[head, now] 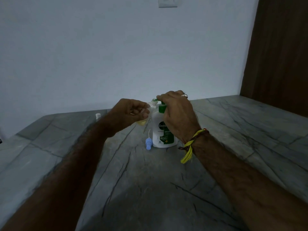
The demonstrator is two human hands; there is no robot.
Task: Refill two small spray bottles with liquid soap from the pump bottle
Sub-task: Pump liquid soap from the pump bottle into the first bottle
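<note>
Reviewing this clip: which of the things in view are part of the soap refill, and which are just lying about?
Part of the job:
- pump bottle, right hand on its green pump head
- small clear bottle, held in the left hand with its mouth at the nozzle
- blue spray cap, lying off beside the pump bottle

Lying about:
- small white object at the counter's far left
- wall switch

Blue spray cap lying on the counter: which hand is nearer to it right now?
Left, narrowly. The left hand holds the small bottle above the blue spray cap; the right hand is on the pump bottle, beyond it.
</note>
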